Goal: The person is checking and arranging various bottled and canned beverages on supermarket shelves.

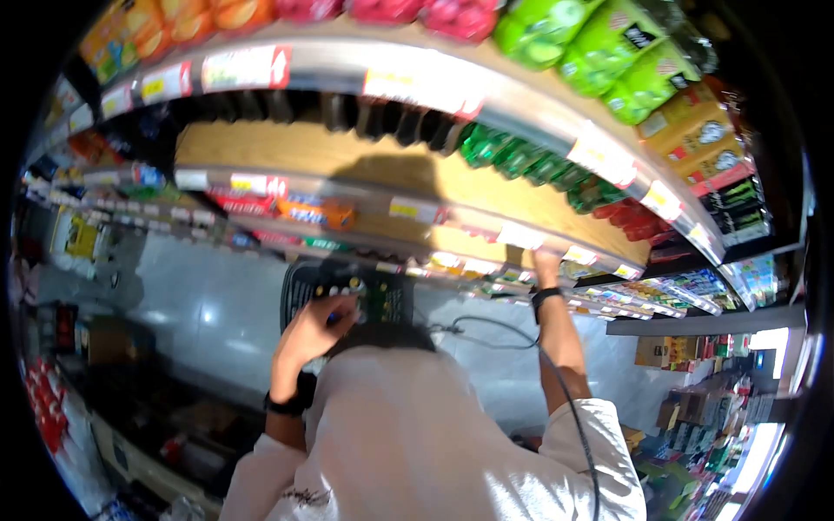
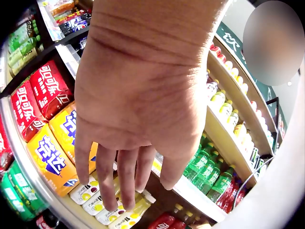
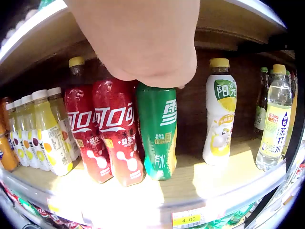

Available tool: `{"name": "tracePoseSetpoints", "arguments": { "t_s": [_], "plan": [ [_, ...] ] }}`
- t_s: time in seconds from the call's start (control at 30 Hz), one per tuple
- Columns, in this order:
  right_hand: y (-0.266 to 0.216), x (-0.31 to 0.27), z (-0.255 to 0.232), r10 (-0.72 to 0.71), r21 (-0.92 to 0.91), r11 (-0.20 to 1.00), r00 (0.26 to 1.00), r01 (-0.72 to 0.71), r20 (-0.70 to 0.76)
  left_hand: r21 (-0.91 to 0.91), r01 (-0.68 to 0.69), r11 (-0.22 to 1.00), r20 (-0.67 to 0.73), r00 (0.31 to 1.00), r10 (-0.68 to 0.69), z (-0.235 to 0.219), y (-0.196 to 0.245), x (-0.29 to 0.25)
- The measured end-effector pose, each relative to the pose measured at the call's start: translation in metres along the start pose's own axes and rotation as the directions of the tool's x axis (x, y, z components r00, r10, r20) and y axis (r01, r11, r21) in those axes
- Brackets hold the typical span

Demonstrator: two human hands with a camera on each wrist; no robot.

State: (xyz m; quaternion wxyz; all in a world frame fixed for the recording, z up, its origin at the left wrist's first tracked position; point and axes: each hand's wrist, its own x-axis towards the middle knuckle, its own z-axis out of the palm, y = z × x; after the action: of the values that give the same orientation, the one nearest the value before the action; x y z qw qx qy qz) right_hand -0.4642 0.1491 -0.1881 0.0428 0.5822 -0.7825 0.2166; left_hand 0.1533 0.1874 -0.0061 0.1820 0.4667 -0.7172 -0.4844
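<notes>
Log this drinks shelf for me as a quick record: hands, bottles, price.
Setting: shop shelving with drinks
Left hand: fingers hanging loosely, above a black basket in the head view
Left hand position: palm in view, holding nothing visible
Right hand: at the top of the green bottle; fingers hidden, grip unclear
Beside green bottle: two red bottles, upright
Across a gap: white bottle with yellow cap, then clear bottle
Price tag: 4.00, on the shelf edge

a green bottle (image 3: 157,133), its top hidden, stands upright on a wooden shelf (image 3: 190,179) beside a red bottle (image 3: 118,131).
</notes>
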Motion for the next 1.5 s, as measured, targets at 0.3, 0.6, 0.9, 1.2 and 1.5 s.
{"name": "tracePoseSetpoints", "arguments": {
  "t_s": [0.3, 0.6, 0.9, 1.2, 1.5],
  "plan": [
    [-0.1, -0.079, -0.017, 0.225, 0.331, 0.932, 0.953, -0.15, -0.202, 0.026, -0.068, 0.997, -0.039, 0.997, 0.069, 0.007, -0.02, -0.004],
    [-0.132, -0.112, -0.076, 0.549, 0.662, 0.687, 0.811, -0.3, -0.203, 0.135, -0.158, 0.978, 0.104, 0.984, 0.145, 0.024, -0.007, 0.021],
    [-0.183, -0.044, -0.294, 0.321, 0.706, 0.703, 0.848, 0.086, -0.422, 0.169, -0.29, 0.942, 0.294, 0.927, 0.232, 0.044, 0.036, 0.051],
    [-0.159, 0.077, -0.469, -0.028, 0.108, 0.981, 0.663, 0.163, -0.748, 0.157, -0.237, 0.959, 0.257, 0.947, 0.193, 0.121, 0.056, 0.118],
    [-0.126, 0.117, -0.476, -0.161, -0.023, 0.973, 0.604, 0.229, -0.781, -0.02, -0.247, 0.969, 0.102, 0.963, 0.248, 0.134, 0.183, 0.132]
  ]
}}
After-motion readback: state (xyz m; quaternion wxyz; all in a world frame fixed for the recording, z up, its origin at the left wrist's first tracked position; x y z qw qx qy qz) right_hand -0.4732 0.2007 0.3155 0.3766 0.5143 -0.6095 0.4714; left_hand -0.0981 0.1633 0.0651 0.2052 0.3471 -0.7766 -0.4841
